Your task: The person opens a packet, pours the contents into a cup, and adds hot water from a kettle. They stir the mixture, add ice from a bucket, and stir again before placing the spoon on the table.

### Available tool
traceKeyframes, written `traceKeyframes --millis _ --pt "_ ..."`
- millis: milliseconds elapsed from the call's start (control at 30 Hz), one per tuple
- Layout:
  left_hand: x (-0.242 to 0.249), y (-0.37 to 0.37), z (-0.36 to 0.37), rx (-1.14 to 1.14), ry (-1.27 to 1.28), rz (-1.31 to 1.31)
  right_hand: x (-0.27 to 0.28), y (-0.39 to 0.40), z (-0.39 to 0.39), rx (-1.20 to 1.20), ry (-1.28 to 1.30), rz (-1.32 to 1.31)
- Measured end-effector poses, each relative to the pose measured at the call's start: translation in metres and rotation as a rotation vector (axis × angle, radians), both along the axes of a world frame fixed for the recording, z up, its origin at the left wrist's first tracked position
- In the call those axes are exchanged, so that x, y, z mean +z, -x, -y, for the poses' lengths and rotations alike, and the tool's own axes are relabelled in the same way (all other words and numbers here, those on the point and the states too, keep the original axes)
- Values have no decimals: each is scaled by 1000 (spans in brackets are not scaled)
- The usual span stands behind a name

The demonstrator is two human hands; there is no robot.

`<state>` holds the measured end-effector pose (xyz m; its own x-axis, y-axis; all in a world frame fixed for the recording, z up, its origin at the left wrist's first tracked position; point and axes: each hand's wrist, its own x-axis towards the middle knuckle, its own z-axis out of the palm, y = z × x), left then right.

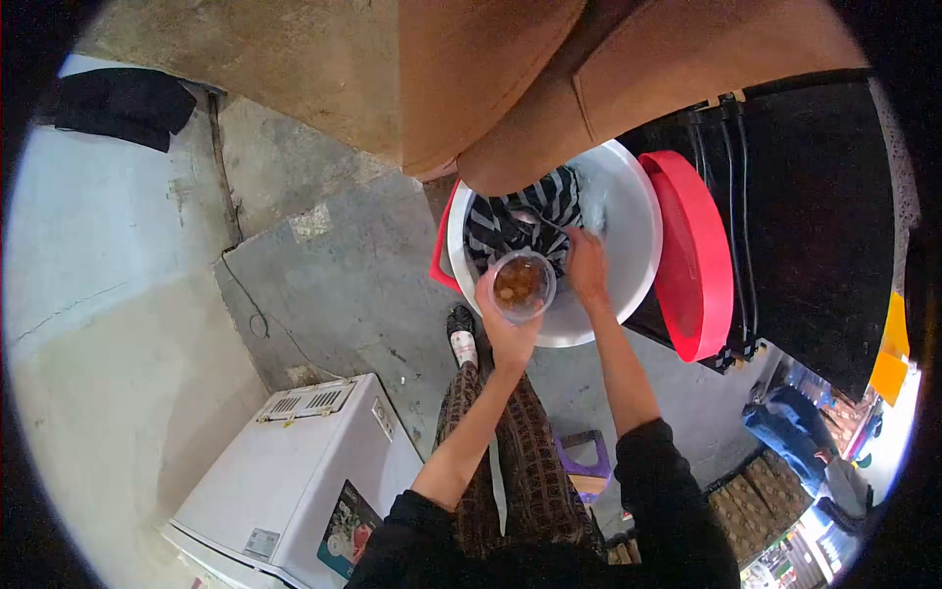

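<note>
My left hand [512,329] is wrapped round a clear round plastic container [522,285] with brown contents, held above the near rim of a large white basin [628,250]. My right hand [587,263] is closed just to the right of it, over the basin, on the handle of what looks like a spoon [538,220]. The spoon's end reaches toward the black and grey striped cloth [496,234] inside the basin. Part of the cloth is hidden behind the container.
A red round tub [692,255] stands on its side right of the basin, by a black panel [805,226] with cables. A white appliance [285,471] is at the lower left. A purple stool [586,461] stands near my legs. Brown material [491,88] hangs above.
</note>
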<state>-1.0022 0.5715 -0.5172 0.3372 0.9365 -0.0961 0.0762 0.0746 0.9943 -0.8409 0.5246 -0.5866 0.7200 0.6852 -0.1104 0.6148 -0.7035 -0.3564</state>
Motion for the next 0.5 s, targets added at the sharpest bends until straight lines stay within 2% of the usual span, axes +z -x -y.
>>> traceKeyframes --millis 67,133,200,300,400,500 --pt "14 6 4 -5 -75 43 -20 2 -7 -17 -12 8" --pt "23 14 10 -16 80 42 -22 8 -14 -33 -21 15" --pt "29 18 13 -36 21 -24 -24 9 -17 -167 -104 22" --pt "36 21 17 -100 51 -46 -26 6 -19 -230 -11 -5" --pt "39 17 17 -92 111 -29 -21 2 -20 -221 26 -113" --pt "33 14 17 -82 129 -31 -28 1 -19 -140 -3 -32"
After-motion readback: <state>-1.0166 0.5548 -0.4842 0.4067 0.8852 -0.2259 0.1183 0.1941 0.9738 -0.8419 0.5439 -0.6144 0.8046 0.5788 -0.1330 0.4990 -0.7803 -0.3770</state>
